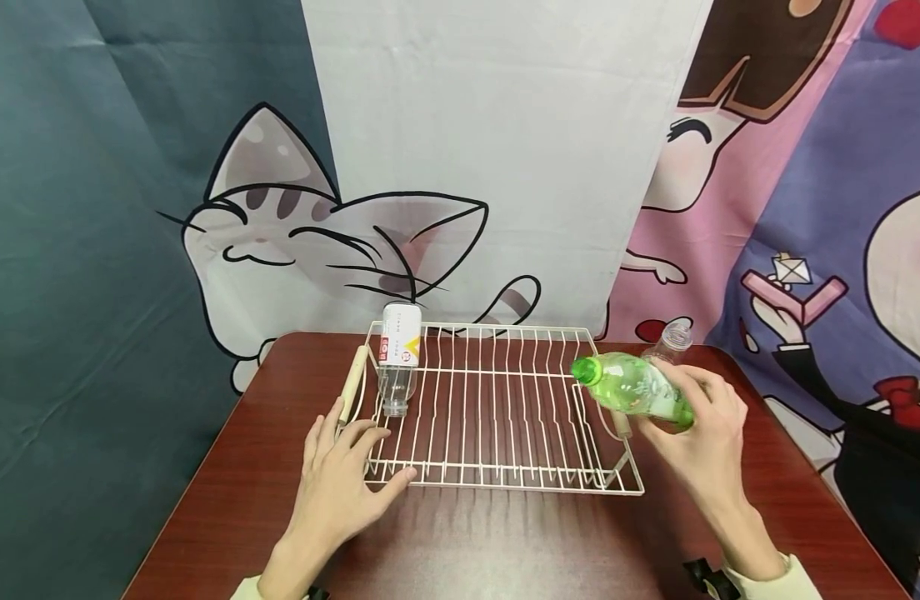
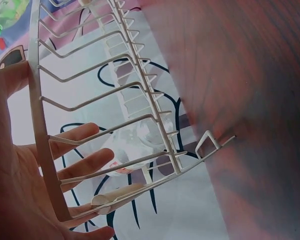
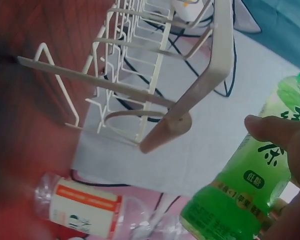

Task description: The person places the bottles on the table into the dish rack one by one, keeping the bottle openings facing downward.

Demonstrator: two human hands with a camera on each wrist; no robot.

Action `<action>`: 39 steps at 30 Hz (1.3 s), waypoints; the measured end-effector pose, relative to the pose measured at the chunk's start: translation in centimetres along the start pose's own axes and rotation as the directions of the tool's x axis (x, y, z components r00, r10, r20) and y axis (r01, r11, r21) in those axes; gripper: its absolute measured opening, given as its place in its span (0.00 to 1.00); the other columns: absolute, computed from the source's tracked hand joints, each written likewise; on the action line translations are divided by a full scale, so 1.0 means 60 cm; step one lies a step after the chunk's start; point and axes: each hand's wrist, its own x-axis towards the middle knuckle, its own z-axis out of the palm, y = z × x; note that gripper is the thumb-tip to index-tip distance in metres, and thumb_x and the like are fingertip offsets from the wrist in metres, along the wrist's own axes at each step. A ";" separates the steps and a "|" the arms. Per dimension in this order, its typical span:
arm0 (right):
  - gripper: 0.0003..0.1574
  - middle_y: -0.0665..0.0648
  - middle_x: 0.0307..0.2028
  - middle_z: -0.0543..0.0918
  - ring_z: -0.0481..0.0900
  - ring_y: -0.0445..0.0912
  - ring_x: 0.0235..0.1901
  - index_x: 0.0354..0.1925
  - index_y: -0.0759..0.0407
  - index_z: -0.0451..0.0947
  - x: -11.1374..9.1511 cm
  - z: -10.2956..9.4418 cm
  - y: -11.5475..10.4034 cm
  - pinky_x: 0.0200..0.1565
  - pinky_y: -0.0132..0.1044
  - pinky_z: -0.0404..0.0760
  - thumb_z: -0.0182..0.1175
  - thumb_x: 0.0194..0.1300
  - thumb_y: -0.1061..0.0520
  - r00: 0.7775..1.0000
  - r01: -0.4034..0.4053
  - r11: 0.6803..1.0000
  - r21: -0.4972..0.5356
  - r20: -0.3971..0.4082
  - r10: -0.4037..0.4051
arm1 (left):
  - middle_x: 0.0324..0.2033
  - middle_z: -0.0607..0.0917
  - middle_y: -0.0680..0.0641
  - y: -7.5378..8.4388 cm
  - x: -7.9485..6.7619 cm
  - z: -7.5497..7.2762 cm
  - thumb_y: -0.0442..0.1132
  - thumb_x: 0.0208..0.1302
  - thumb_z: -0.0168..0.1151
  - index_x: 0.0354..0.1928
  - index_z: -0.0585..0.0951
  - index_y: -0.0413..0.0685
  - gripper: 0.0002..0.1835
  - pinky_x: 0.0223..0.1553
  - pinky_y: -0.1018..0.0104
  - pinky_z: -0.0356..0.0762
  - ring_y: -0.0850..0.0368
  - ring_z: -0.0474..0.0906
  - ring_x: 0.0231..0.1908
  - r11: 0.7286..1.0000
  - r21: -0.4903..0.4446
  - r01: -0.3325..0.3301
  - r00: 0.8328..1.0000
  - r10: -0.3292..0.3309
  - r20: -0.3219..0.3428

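A white wire dish rack (image 1: 497,371) stands on the table. My left hand (image 1: 347,475) is at its front left corner, fingers spread and fairly straight; in the left wrist view the thumb (image 2: 15,79) touches the front rail. Inside the rack's left end, a clear bottle (image 1: 400,342) with a white label leans, neck toward me. My right hand (image 1: 700,425) grips a green tea bottle (image 1: 632,383) around its lower part. This bottle is tilted, its green cap pointing left over the rack's right end. Behind that hand stands a clear bottle (image 3: 85,207) with an orange and white label.
The rack has a pale handle (image 1: 352,383) on the left and another handle (image 3: 165,132) on the right. A reddish-brown wooden table (image 1: 505,542) lies under everything. Cartoon-printed cloth (image 1: 505,167) hangs behind the table.
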 end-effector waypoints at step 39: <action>0.58 0.66 0.48 0.85 0.81 0.66 0.49 0.62 0.52 0.89 0.018 0.062 -0.137 0.65 0.70 0.67 0.89 0.25 0.70 0.858 0.513 0.849 -0.125 0.097 -0.504 | 0.64 0.88 0.47 0.125 0.095 -0.006 0.62 0.47 0.88 0.70 0.83 0.53 0.47 0.81 0.29 0.55 0.35 0.75 0.74 0.914 -0.284 -0.289 0.957 0.263 -0.124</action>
